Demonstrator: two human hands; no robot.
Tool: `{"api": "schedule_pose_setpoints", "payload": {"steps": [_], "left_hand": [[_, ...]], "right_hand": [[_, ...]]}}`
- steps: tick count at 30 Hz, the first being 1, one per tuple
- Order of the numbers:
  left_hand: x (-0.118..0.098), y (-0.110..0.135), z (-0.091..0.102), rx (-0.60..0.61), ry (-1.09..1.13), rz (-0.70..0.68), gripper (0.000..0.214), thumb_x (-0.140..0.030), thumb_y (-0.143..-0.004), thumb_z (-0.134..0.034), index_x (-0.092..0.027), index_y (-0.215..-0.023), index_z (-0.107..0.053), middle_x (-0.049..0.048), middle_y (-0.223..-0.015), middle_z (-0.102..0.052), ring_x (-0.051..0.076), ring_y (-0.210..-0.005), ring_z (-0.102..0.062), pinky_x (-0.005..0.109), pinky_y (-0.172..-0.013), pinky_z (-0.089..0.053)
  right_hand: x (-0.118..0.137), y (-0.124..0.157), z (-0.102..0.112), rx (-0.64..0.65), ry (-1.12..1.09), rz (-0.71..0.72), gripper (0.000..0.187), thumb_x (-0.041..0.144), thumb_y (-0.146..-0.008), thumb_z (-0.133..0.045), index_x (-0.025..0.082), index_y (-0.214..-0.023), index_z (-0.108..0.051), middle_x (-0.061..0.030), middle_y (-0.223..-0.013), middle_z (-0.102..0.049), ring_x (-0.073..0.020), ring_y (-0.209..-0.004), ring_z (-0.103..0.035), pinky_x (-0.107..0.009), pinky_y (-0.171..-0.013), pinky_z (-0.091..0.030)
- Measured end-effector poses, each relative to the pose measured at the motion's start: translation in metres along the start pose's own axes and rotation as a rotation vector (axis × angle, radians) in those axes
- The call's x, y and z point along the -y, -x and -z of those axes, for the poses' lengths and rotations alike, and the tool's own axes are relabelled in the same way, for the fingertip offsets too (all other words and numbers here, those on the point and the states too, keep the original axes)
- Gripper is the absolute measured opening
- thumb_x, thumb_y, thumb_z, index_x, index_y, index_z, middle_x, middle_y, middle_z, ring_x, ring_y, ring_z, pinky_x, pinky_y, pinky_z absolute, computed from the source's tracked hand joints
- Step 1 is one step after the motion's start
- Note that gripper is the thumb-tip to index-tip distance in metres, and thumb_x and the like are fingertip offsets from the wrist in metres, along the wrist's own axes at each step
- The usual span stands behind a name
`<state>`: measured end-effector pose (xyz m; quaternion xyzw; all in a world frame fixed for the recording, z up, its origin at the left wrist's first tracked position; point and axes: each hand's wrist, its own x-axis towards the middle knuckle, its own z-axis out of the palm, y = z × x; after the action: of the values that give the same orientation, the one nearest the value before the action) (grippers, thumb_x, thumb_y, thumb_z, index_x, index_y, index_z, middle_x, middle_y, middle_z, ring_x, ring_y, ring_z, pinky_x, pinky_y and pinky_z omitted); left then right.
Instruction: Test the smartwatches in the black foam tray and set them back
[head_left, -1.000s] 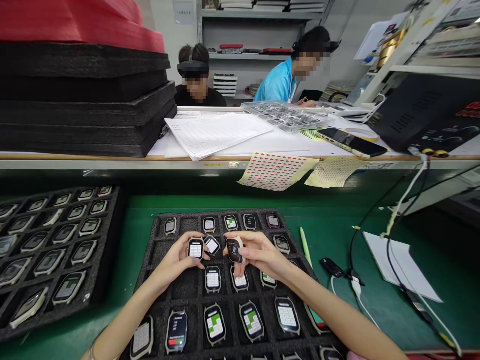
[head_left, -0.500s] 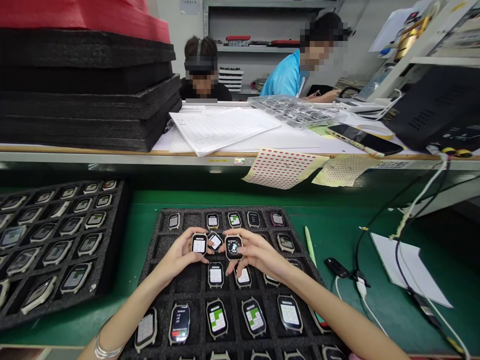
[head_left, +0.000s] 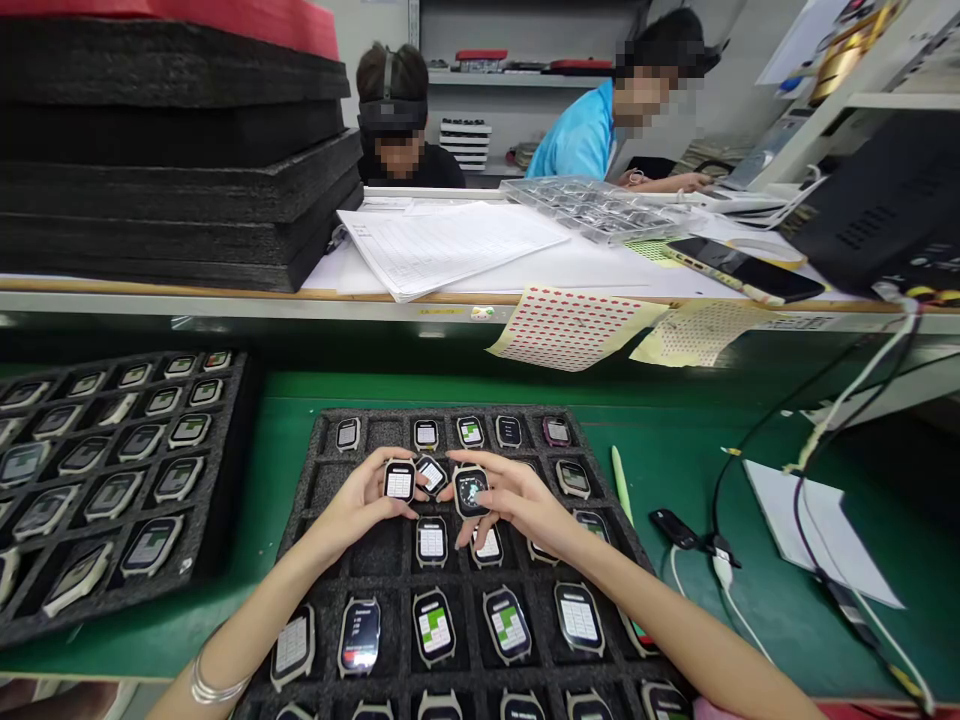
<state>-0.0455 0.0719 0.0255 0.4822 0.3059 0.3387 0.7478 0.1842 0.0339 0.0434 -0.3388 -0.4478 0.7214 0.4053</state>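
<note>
- Spanning the green surface (head_left: 457, 386), a black foam tray (head_left: 358, 548) holds rows of smartwatches in separate cutouts under the fingers; a second foam tray (head_left: 225, 440) of watches sits well left of them.
- Left hand (head_left: 358, 503): its fingers (head_left: 382, 470) curl closely around the sides of a white-screened smartwatch (head_left: 399, 481), lifting it just above the foam.
- Right hand (head_left: 521, 500): its fingers (head_left: 495, 477) spread over and around a dark smartwatch (head_left: 471, 491) with a lit dial, gripping it by its edges.
- Between the two held watches, a tilted smartwatch (head_left: 431, 475) lies just beside both, leaving little room there.
- Beyond the left fingers, an empty cutout (head_left: 386, 433) stands open in the top row; a further watch (head_left: 487, 547) sits just below the right fingers.
</note>
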Motion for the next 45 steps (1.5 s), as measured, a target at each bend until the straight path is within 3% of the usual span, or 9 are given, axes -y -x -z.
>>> {"api": "schedule_pose_setpoints", "payload": {"steps": [7,17,26,34,38,45], "left_hand": [[-0.002,0.0,-0.001,-0.002,0.006,0.002,0.047,-0.005,-0.071,-0.062,-0.02,-0.114,-0.052,0.0074,-0.103,-0.064,0.024,-0.097,-0.059,0.035,-0.077,-0.054],[0.0,0.002,0.0,-0.007,0.081,-0.007,0.045,-0.007,-0.069,-0.062,-0.021,-0.111,-0.055,0.0088,-0.107,-0.064,0.028,-0.103,-0.059,0.04,-0.082,-0.053],[0.005,-0.001,-0.001,0.026,0.034,-0.035,0.032,-0.02,-0.083,-0.057,-0.02,-0.115,-0.053,0.0091,-0.1,-0.063,0.024,-0.091,-0.062,0.034,-0.07,-0.053],[0.0,-0.003,-0.002,-0.05,-0.048,-0.077,0.031,-0.035,-0.084,-0.061,-0.017,-0.109,-0.055,0.0089,-0.089,-0.064,0.02,-0.078,-0.062,0.026,-0.055,-0.051],[0.002,-0.003,-0.001,-0.058,-0.002,-0.064,0.029,-0.029,-0.083,-0.061,-0.018,-0.109,-0.055,0.0088,-0.093,-0.064,0.021,-0.08,-0.063,0.027,-0.057,-0.052],[-0.006,0.003,-0.007,-0.015,0.108,-0.052,0.032,-0.013,-0.081,-0.052,-0.019,-0.112,-0.051,0.0087,-0.099,-0.064,0.023,-0.092,-0.061,0.036,-0.074,-0.053]], "right_hand": [[-0.002,0.001,-0.001,-0.009,0.059,0.022,0.053,0.032,-0.085,-0.063,0.017,-0.132,-0.043,-0.013,-0.102,-0.065,-0.0215,-0.063,-0.072,-0.028,-0.052,-0.058],[-0.002,0.002,-0.001,-0.003,0.08,0.056,0.052,0.022,-0.084,-0.062,0.018,-0.132,-0.044,-0.0115,-0.106,-0.064,-0.0203,-0.066,-0.071,-0.026,-0.052,-0.057],[-0.001,0.001,-0.001,-0.119,0.176,0.063,0.041,0.032,-0.088,-0.06,0.017,-0.126,-0.051,-0.0125,-0.098,-0.069,-0.0177,-0.052,-0.068,-0.023,-0.041,-0.054],[-0.003,-0.001,-0.001,-0.09,0.105,0.047,0.045,0.034,-0.088,-0.057,0.019,-0.131,-0.05,-0.0137,-0.103,-0.068,-0.0188,-0.057,-0.069,-0.024,-0.042,-0.052],[-0.002,0.0,-0.002,-0.085,0.096,0.045,0.049,0.032,-0.087,-0.058,0.02,-0.134,-0.047,-0.0134,-0.106,-0.067,-0.0194,-0.06,-0.07,-0.024,-0.044,-0.053],[-0.006,0.0,-0.007,-0.108,0.146,0.065,0.051,0.034,-0.087,-0.06,0.019,-0.133,-0.045,-0.0123,-0.103,-0.067,-0.0179,-0.058,-0.07,-0.022,-0.043,-0.053]]}}
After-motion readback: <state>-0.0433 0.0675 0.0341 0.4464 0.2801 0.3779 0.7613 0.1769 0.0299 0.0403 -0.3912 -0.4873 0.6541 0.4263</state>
